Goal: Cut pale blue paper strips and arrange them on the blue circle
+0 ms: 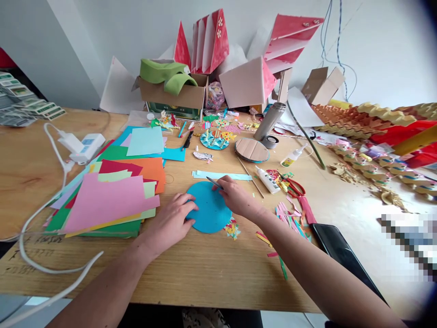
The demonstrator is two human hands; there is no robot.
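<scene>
A round blue disc (pixel 209 214) with a few small dark marks lies on the wooden table in front of me. My left hand (pixel 174 214) rests on its left edge, fingers spread and holding nothing. Over the upper right part of the disc, my right hand (pixel 235 193) grips a thin dark pen (pixel 214 182) that slants up to the left. Just beyond the disc lie light blue paper strips (pixel 221 176). Small colored paper scraps (pixel 232 229) sit at the disc's lower right edge.
Colored paper sheets (pixel 105 200) are piled at the left beside a white cable (pixel 23 246). To the right are a glue bottle (pixel 268 179), red-handled scissors (pixel 294 186) and a black phone (pixel 344 255). A metal flask (pixel 269 122) and cardboard disc (pixel 251 150) stand farther back.
</scene>
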